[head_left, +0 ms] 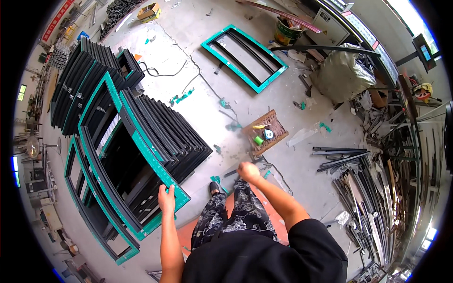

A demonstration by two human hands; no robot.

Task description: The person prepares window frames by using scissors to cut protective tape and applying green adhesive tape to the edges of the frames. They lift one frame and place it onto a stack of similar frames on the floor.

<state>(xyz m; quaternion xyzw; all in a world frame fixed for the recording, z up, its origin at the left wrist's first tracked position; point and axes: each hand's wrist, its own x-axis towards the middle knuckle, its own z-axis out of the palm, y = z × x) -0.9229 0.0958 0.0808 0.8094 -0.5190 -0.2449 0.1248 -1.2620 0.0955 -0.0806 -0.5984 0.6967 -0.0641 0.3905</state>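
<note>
My left hand (pixel 166 199) is closed round the near edge of a dark window frame (pixel 137 137) faced with green film. This frame leans upright against a stack of similar black frames (pixel 177 129). Next to it, on its left, leans another green-faced frame (pixel 96 203). My right hand (pixel 248 171) is closed in front of my body, above the floor; what is in it, if anything, is hidden. Just beyond that hand stands a low brown wooden stool (pixel 279 123), with a tape measure (pixel 268 134) and a green roll (pixel 258 140) on it.
Another green-faced frame (pixel 257 87) lies flat on the floor ahead. Black frames (pixel 80 80) are stacked at the far left. Loose metal profiles (pixel 368 203) and a bulging pale sack (pixel 343 75) crowd the right. A bucket (pixel 288 32) stands at the back.
</note>
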